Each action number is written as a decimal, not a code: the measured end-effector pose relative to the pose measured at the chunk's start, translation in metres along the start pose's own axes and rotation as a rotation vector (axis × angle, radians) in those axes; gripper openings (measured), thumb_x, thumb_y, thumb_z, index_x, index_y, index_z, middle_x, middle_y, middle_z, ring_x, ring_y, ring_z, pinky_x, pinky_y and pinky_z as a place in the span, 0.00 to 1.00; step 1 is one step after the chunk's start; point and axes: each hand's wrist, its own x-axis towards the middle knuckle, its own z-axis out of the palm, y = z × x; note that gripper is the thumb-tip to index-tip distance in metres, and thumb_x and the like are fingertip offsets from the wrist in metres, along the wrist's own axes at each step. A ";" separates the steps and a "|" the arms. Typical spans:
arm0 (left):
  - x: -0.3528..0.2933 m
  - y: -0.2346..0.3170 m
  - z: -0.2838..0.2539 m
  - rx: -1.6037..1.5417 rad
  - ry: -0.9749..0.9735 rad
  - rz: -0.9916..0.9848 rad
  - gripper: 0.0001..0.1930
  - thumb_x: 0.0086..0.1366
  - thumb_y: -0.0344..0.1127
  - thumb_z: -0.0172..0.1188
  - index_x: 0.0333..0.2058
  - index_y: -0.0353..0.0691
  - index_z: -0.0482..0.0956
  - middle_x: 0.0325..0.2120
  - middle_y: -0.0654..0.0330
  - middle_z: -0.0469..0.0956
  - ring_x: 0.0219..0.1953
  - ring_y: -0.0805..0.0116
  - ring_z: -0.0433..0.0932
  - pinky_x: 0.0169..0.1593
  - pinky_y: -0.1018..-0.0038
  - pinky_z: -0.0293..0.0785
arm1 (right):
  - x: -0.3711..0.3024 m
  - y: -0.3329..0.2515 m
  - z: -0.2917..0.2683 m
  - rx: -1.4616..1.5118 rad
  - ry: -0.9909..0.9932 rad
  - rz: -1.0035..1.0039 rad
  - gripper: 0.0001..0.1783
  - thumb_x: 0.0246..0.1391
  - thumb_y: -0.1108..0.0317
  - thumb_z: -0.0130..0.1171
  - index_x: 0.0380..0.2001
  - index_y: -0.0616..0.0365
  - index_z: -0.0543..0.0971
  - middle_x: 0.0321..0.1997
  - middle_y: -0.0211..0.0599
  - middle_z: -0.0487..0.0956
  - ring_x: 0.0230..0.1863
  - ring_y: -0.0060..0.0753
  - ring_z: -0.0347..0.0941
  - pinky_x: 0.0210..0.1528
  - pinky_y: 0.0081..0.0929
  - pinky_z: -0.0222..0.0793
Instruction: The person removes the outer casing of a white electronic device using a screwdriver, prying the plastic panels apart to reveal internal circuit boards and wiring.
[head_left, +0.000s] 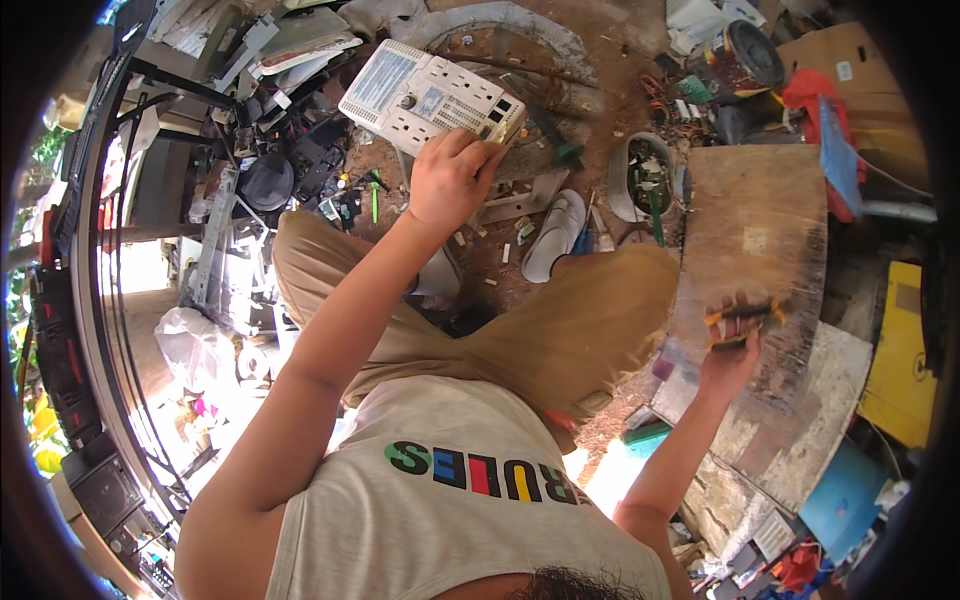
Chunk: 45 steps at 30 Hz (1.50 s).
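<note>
A white box with several power outlets, like a voltage regulator or backup power unit, is tilted ahead of me at the upper middle. My left hand closes its fingers over the box's near edge. Over the wooden board on the right, my right hand is wrapped round a yellow-and-black handled tool. Motion smears that tool; its shape suggests pliers, but its working end cannot be made out.
A wooden board lies at my right, beside an oval metal container of small parts. A yellow panel and blue bucket are at far right. A green screwdriver-like tool lies among scrap on the left. My sandalled foot is below the box.
</note>
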 end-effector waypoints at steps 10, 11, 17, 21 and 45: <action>-0.058 0.008 -0.008 0.194 -0.025 -0.056 0.31 0.57 0.38 0.67 0.61 0.58 0.75 0.54 0.55 0.69 0.59 0.50 0.66 0.69 0.43 0.53 | 0.018 0.022 0.192 -1.088 -0.641 -0.035 0.14 0.56 0.65 0.65 0.43 0.61 0.80 0.47 0.46 0.82 0.42 0.34 0.79 0.39 0.35 0.74; -0.060 0.007 -0.006 0.179 -0.031 -0.049 0.31 0.57 0.37 0.66 0.61 0.58 0.75 0.55 0.55 0.69 0.60 0.50 0.65 0.69 0.43 0.53 | 0.018 0.029 0.203 -1.172 -0.676 -0.168 0.13 0.56 0.65 0.65 0.40 0.62 0.81 0.47 0.46 0.82 0.42 0.37 0.79 0.40 0.37 0.73; -0.061 0.002 -0.005 0.160 -0.010 -0.037 0.31 0.56 0.36 0.65 0.61 0.59 0.75 0.56 0.56 0.69 0.62 0.51 0.65 0.69 0.44 0.53 | 0.030 0.043 0.243 -1.375 -0.846 -0.870 0.14 0.51 0.69 0.64 0.41 0.63 0.81 0.56 0.46 0.77 0.54 0.52 0.74 0.55 0.48 0.69; -0.061 0.001 -0.005 0.146 0.001 -0.045 0.32 0.54 0.36 0.65 0.61 0.60 0.75 0.55 0.57 0.70 0.62 0.53 0.65 0.69 0.44 0.54 | 0.042 0.044 0.246 -1.556 -0.848 -1.169 0.18 0.47 0.72 0.64 0.44 0.61 0.81 0.68 0.44 0.69 0.67 0.50 0.65 0.67 0.51 0.60; -0.060 0.001 -0.005 0.128 -0.031 -0.083 0.32 0.53 0.39 0.66 0.60 0.63 0.76 0.55 0.61 0.71 0.62 0.57 0.65 0.71 0.47 0.50 | 0.060 0.047 0.266 -1.635 -0.977 -1.192 0.23 0.42 0.76 0.63 0.46 0.57 0.81 0.64 0.43 0.70 0.65 0.49 0.65 0.67 0.47 0.60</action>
